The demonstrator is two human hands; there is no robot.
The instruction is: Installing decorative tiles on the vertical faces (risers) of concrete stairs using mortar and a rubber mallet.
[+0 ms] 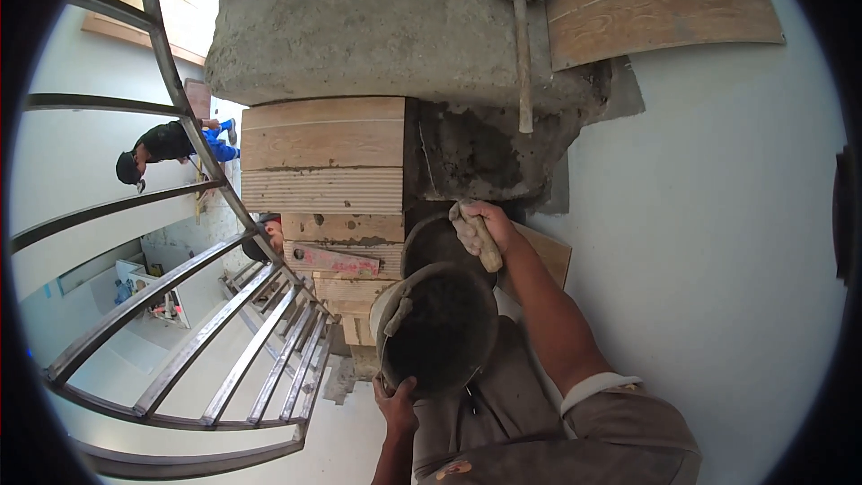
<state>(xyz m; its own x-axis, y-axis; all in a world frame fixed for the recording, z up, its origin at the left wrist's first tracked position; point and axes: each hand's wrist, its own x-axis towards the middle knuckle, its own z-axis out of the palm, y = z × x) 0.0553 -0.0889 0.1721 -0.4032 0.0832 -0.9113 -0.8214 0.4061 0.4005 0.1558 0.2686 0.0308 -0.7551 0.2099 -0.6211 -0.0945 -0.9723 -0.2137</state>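
My left hand [396,402] grips the lower rim of a mortar-stained bucket [389,305], whose inside looks dark. Its mouth faces up toward me, just in front of my lap. Behind it stands a second dark bucket [426,238], partly covered by the first. Over that one, my right hand [482,223] is closed around a pale, mortar-caked handle [488,253]; whatever tool it belongs to is hidden. A red, mortar-smeared flat bar [337,260] lies on the tiled steps [323,135] to the left.
A mallet [523,54] rests on the rough concrete step [359,36], near a wood-look tile [664,9]. Wet mortar [485,148] covers the bare tread. Metal railing [184,283] runs along the left; beyond it are a person [166,144] and another person's head [265,238]. A white wall [700,242] bounds the right.
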